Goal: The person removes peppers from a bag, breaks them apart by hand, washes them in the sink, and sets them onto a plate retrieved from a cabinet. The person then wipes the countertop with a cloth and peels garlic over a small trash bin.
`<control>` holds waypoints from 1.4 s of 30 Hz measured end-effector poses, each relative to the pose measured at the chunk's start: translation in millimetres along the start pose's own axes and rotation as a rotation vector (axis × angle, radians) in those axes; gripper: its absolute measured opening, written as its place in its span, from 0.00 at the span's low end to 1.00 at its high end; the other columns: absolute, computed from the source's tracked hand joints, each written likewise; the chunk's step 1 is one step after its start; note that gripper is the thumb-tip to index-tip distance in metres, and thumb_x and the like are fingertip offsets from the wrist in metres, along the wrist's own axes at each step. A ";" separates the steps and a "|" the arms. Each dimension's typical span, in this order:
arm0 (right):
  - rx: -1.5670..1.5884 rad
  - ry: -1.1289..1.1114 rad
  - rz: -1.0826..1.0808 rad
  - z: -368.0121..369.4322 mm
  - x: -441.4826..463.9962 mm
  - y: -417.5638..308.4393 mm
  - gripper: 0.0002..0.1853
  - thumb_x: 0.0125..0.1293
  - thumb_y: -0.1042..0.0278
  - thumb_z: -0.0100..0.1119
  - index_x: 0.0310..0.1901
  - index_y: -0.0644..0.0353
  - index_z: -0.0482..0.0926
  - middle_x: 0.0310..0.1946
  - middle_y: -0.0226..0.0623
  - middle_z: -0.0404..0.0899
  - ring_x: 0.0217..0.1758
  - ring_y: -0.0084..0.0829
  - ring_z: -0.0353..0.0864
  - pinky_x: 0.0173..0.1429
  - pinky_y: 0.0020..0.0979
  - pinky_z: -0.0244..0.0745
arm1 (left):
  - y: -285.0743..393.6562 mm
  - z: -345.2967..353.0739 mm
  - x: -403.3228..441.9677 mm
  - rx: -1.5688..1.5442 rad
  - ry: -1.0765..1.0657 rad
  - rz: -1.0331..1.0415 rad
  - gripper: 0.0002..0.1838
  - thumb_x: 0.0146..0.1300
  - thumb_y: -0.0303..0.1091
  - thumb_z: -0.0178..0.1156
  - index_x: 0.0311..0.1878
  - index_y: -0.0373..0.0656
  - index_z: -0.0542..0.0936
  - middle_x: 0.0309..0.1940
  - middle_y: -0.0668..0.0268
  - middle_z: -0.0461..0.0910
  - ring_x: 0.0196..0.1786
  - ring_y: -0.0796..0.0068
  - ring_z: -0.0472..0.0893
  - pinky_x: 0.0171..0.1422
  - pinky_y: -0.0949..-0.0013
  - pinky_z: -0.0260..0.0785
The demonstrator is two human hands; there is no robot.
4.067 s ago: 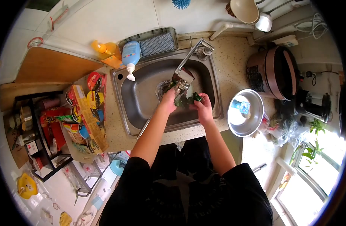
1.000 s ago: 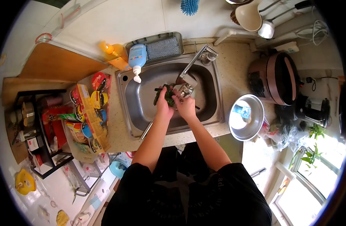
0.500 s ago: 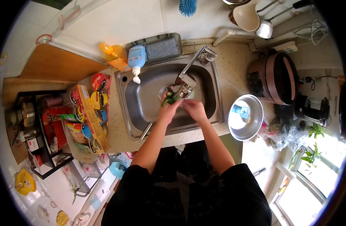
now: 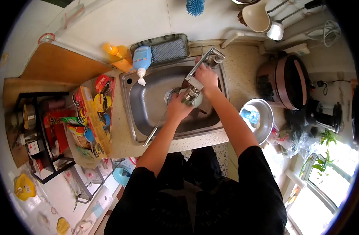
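My left hand (image 4: 178,107) is over the sink (image 4: 142,105), just below the faucet's spout end (image 4: 192,93). Its fingers are closed round a bunch of green leaves (image 4: 187,102), mostly hidden by the hand and the spout. Farther back, my right hand (image 4: 206,77) reaches past the faucet arm (image 4: 203,62) toward the sink's rear right corner. The faucet covers its fingertips, and whatever they touch cannot be made out. A pale round item (image 4: 197,101) lies in the sink beside the spout, with a small dark piece (image 4: 203,111) near it.
A blue pump bottle (image 4: 142,58), an orange bottle (image 4: 118,55) and a rack with a cloth (image 4: 167,50) stand behind the sink. To the right are a metal bowl (image 4: 265,119) and a rice cooker (image 4: 283,80). Instant noodle cups (image 4: 102,102) fill the left side.
My right hand has left the leaves and moved back and right, up to the faucet. My left hand stays under the spout with the leaves, which are now more hidden.
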State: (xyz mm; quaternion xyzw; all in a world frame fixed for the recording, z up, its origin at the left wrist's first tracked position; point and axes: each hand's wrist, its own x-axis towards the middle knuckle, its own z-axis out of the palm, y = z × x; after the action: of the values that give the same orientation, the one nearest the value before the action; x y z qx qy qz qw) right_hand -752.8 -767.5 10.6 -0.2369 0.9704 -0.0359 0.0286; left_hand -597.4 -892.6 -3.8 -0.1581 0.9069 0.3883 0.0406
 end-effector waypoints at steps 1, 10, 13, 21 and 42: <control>-0.017 -0.041 0.030 2.8 12.7 0.6 0.31 0.66 0.64 0.55 0.71 0.59 0.68 0.67 0.37 0.74 0.49 0.43 0.86 0.41 0.47 0.85 | 4.7 -1.0 0.0 0.016 -0.015 -0.020 0.31 0.47 0.43 0.73 0.59 0.56 0.81 0.51 0.56 0.78 0.50 0.45 0.83 0.53 0.49 0.78; 0.006 -0.217 0.112 4.4 46.9 11.9 0.24 0.69 0.63 0.54 0.64 0.62 0.68 0.59 0.51 0.79 0.40 0.51 0.89 0.40 0.48 0.85 | 13.9 -11.9 -14.3 0.009 -0.023 -0.112 0.35 0.47 0.47 0.75 0.61 0.51 0.81 0.56 0.57 0.79 0.58 0.50 0.81 0.60 0.53 0.76; 0.055 -0.086 0.108 11.3 42.0 18.0 0.27 0.68 0.60 0.57 0.67 0.57 0.67 0.70 0.48 0.66 0.40 0.52 0.89 0.41 0.48 0.85 | 5.2 -15.9 -21.9 -0.044 -0.004 -0.093 0.35 0.47 0.46 0.76 0.60 0.49 0.81 0.56 0.57 0.79 0.57 0.50 0.81 0.59 0.56 0.76; 0.555 0.291 0.159 17.6 -86.1 4.7 0.26 0.65 0.63 0.63 0.65 0.48 0.74 0.69 0.43 0.68 0.43 0.51 0.87 0.45 0.46 0.85 | -27.8 -36.5 -24.0 -0.556 -0.394 -0.528 0.36 0.47 0.40 0.76 0.64 0.50 0.80 0.57 0.60 0.79 0.51 0.55 0.85 0.53 0.55 0.78; 0.973 0.215 0.895 76.0 -505.2 -36.2 0.18 0.65 0.70 0.63 0.57 0.58 0.81 0.56 0.46 0.77 0.38 0.39 0.84 0.45 0.36 0.81 | -25.7 -13.2 -89.7 0.249 -0.109 0.117 0.36 0.49 0.48 0.74 0.64 0.54 0.79 0.56 0.59 0.79 0.55 0.50 0.82 0.58 0.52 0.77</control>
State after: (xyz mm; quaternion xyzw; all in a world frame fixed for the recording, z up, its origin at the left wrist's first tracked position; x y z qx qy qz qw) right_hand -283.0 -570.4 -42.6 0.2334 0.8457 -0.4775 0.0475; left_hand -503.7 -895.8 5.2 -0.0774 0.9523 0.2824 0.0863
